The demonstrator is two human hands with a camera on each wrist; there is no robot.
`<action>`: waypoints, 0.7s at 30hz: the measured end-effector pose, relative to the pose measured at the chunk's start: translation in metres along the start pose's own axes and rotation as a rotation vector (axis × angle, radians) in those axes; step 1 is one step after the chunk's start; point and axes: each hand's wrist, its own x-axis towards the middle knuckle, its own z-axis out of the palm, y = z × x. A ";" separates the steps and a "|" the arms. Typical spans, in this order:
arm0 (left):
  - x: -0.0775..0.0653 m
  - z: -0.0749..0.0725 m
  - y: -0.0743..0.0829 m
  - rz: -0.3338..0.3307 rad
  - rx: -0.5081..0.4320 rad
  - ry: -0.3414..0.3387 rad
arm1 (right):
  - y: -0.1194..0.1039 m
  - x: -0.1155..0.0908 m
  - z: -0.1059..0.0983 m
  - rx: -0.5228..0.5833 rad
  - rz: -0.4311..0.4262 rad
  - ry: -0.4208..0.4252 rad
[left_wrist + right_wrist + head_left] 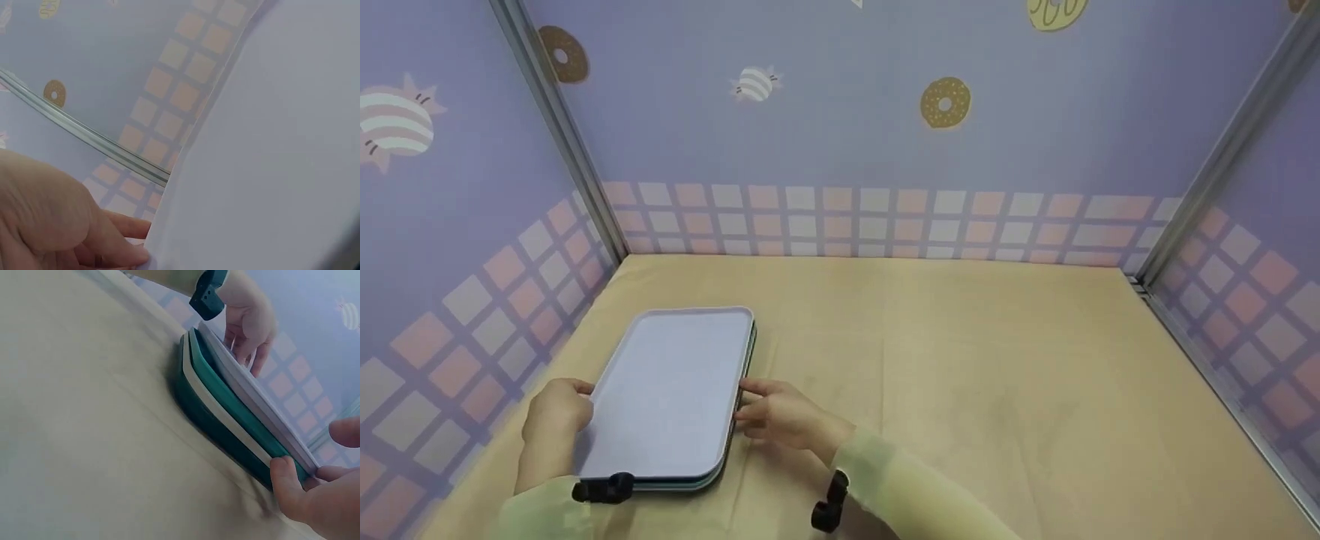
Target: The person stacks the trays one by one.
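A stack of rectangular trays lies at the left of the table. On top is a pale whitish tray (671,390). Beneath it the right wrist view shows a green tray (211,379), a cream tray (225,416) and a dark green tray (197,413). My left hand (556,411) pinches the top tray's left edge; its thumb and a finger meet that edge in the left wrist view. At the right side, my right hand (787,416) touches the stack with outstretched fingertips. One fingertip rests against the green tray's side, others at the pale tray's rim.
A yellowish cloth (960,375) covers the table. Patterned panels enclose it at the back and both sides, joined by metal corner posts (559,135). Black straps (831,501) are worn at both wrists over pale sleeves.
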 end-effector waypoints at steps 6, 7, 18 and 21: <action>0.002 0.002 -0.001 -0.040 0.019 0.039 | 0.004 -0.001 0.006 0.006 0.019 -0.009; 0.002 0.003 -0.001 -0.040 0.022 0.039 | 0.005 -0.001 0.006 0.006 0.018 -0.011; 0.000 0.005 -0.008 -0.022 -0.027 0.024 | 0.008 -0.004 0.005 0.013 -0.002 -0.029; 0.001 0.004 -0.011 -0.014 -0.069 0.012 | 0.009 -0.003 0.005 0.009 -0.001 -0.042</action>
